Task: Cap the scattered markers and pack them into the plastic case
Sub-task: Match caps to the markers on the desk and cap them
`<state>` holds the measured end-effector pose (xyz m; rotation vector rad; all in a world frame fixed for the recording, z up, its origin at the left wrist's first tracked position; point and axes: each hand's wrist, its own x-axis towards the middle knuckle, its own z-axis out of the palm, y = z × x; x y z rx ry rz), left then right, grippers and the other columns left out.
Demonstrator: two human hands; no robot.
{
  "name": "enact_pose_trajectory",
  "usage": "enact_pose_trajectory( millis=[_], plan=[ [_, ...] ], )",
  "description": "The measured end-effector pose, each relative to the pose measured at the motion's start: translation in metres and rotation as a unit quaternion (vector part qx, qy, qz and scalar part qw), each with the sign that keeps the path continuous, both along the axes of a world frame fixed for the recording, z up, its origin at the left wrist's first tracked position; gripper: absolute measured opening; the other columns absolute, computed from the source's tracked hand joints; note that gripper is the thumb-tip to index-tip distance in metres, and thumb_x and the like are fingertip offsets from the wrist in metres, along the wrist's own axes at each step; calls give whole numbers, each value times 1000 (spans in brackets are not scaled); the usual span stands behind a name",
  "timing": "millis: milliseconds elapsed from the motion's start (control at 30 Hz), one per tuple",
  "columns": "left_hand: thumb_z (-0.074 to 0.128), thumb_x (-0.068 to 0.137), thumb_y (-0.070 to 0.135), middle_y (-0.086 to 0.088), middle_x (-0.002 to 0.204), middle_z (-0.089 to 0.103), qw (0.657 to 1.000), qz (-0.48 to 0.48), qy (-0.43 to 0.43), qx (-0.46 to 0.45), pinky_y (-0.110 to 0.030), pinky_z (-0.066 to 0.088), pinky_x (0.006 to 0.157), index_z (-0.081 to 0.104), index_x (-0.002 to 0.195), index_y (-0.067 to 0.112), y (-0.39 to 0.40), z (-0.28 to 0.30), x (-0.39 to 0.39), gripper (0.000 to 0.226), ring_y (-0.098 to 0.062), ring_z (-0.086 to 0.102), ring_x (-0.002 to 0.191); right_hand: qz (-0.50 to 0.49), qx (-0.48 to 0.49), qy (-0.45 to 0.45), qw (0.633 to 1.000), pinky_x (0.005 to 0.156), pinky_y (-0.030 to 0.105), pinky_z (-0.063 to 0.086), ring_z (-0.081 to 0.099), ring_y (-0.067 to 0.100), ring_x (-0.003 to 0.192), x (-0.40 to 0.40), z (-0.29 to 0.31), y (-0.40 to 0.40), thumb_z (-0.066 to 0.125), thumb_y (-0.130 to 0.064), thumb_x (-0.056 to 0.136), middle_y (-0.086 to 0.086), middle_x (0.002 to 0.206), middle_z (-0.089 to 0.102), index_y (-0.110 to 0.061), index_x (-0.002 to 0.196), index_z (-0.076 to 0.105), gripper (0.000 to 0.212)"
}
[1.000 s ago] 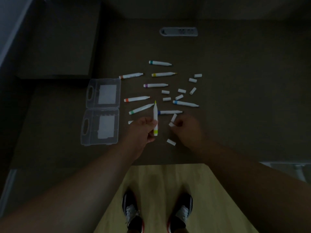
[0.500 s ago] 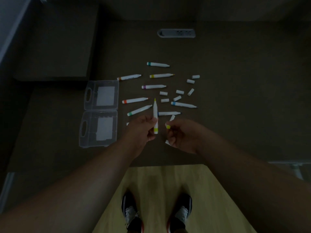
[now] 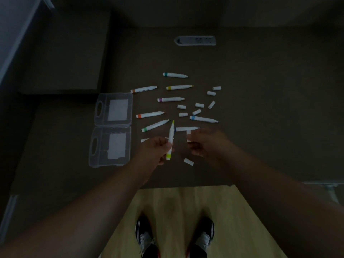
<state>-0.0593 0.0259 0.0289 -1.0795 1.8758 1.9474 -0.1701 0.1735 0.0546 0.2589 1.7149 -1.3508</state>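
Note:
My left hand [image 3: 157, 148] grips a white marker with a yellow-green band [image 3: 170, 138], its uncapped tip pointing away from me. To its right, my right hand [image 3: 203, 144] pinches a small white cap [image 3: 188, 135], held upright a short gap from the marker. Several uncapped markers [image 3: 170, 99] lie on the dark table beyond my hands, with several loose white caps [image 3: 199, 105] to their right. One more cap [image 3: 188, 161] lies near my right wrist. The clear plastic case [image 3: 112, 128] lies open and flat at the left.
A grey power strip [image 3: 195, 40] sits at the back of the table [image 3: 260, 108]. A raised dark block [image 3: 63, 53] stands at the back left. The table's front edge runs under my forearms, with wooden floor and my shoes below.
My right hand picked a cap off the table, lifted it, and now holds it upright beside the marker. The left hand has kept the marker nearly still.

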Motion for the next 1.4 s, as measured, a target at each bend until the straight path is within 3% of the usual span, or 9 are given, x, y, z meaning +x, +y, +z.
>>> enact_pose_trajectory(
  millis=[133,400,600,700,833,1000,1133,1300,1400],
  plan=[
    [55,97,18,4,88,71,999,-30,4,-24,-25,47,67,65,95,21,-1,0,6,11,-12,59,76,58,43,77,994,67,26,54,68,16,91,-7,4,0,66,-15,91,7,99,70,-18,107,65,17],
    [59,96,19,2,91,72,996,-69,7,-52,-30,52,73,65,91,20,0,-1,12,8,-14,65,84,67,21,124,990,52,15,52,61,9,74,-13,11,-2,66,-12,91,7,90,67,-14,106,67,16],
    [61,94,17,5,82,72,997,-68,15,-45,-32,49,70,65,84,23,3,-4,13,12,-13,65,80,108,38,161,980,60,23,53,60,12,71,-13,6,-5,69,-15,89,11,86,65,-19,94,71,6],
    [62,94,17,4,83,72,996,-74,4,-51,-29,48,68,65,85,24,4,-5,13,12,-12,66,80,138,49,168,975,66,28,53,60,14,70,-12,4,-8,70,-17,88,7,81,66,-20,92,72,5],
    [62,93,11,4,81,69,996,-74,16,-43,-19,43,60,64,83,24,4,-4,14,16,-7,63,74,152,32,155,976,61,26,52,58,13,64,-9,5,-9,70,-16,88,4,70,63,-19,88,74,5],
    [62,93,10,5,83,68,995,-67,32,-64,-8,45,52,64,84,24,8,2,14,16,3,64,68,211,49,147,965,66,29,52,62,16,74,-10,10,-13,69,-20,89,5,78,66,-16,96,72,8],
    [59,95,12,-1,89,68,996,-48,46,-67,-14,43,61,63,84,23,17,6,15,16,-8,62,80,215,42,170,961,64,26,54,61,14,69,-11,15,-17,69,-22,90,6,75,64,-12,96,72,12],
    [55,97,10,3,85,62,999,6,22,-39,-20,45,68,59,81,22,26,2,18,20,-10,58,83,235,53,165,956,54,19,49,59,10,65,-3,14,-23,66,-22,92,3,72,62,-11,100,71,15],
    [54,97,13,3,88,62,1000,22,9,-18,-20,43,65,58,83,23,27,3,20,17,-8,57,79,242,60,173,953,50,16,45,57,8,60,-2,13,-26,65,-24,92,1,69,61,-12,100,71,15]
  ],
)
